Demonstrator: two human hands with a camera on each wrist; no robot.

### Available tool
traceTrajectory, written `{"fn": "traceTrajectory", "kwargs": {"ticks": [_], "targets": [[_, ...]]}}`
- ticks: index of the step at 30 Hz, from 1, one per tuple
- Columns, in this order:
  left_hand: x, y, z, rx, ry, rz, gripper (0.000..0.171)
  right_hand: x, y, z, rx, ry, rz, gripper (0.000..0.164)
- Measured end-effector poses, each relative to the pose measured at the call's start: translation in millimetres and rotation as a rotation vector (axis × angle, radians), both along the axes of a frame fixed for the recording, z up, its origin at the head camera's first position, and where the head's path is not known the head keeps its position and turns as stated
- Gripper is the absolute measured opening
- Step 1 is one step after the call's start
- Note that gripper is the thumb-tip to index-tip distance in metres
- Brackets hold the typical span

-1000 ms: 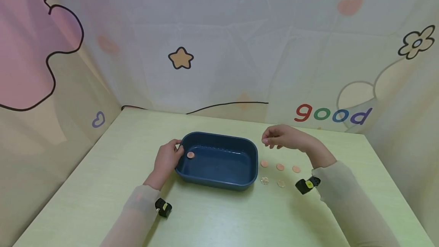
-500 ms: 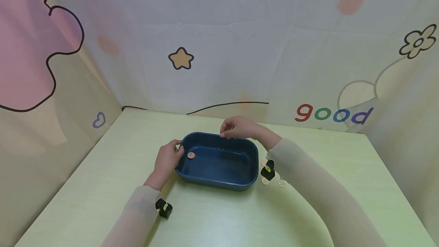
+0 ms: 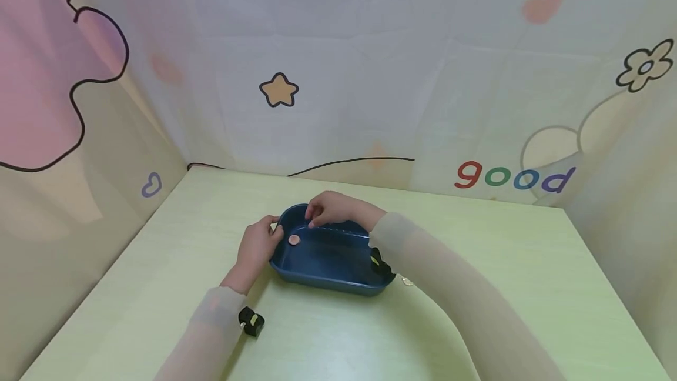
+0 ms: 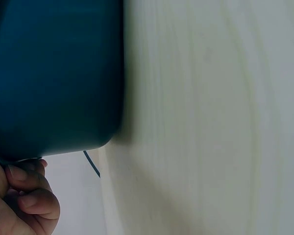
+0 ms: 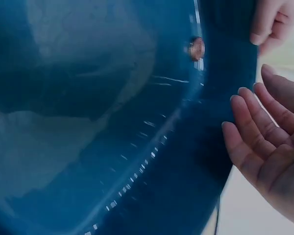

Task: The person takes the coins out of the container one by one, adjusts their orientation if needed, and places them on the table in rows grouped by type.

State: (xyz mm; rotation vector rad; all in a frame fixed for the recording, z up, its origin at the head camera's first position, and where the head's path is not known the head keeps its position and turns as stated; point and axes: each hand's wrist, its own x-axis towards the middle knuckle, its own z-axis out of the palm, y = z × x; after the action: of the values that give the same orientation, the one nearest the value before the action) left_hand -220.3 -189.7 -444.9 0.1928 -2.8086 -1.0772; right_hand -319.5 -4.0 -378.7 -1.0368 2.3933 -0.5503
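- Having swung leftward, the right hand (image 3: 332,207) is shifting work over the blue tray (image 3: 333,257), loose fingers (image 5: 241,149) showing nothing held.
- Left hand (image 3: 259,244) is pinching its rim (image 3: 294,206).

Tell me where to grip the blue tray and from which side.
I'd pinch the blue tray by its left rim, coming from the left: the raised wall gives an edge, which the left hand holds, and the right sleeve overhangs the other end.

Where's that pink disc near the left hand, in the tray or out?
In: the pink disc lies on the floor of the blue tray, inside its walls.
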Motion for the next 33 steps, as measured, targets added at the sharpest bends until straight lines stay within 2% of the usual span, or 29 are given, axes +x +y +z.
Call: {"fn": "traceTrajectory", "kwargs": {"ticks": [8, 20, 33], "targets": [[-1.8, -0.8, 0.8, -0.008, 0.015, 0.001, 0.04, 0.8, -20.1, -22.4, 0.018, -0.007, -0.011, 0.026], [-0.1, -1.9, -0.7, -0.021, 0.029, -0.013, 0.039, 0.7, -32.9, -49.2, 0.015, 0.026, 0.019, 0.029], [-0.1, -1.5, 0.6, -0.004, 0.024, -0.01, 0.039, 5.1, -40.7, -55.6, 0.019, 0.08, 0.005, 0.02]]}}
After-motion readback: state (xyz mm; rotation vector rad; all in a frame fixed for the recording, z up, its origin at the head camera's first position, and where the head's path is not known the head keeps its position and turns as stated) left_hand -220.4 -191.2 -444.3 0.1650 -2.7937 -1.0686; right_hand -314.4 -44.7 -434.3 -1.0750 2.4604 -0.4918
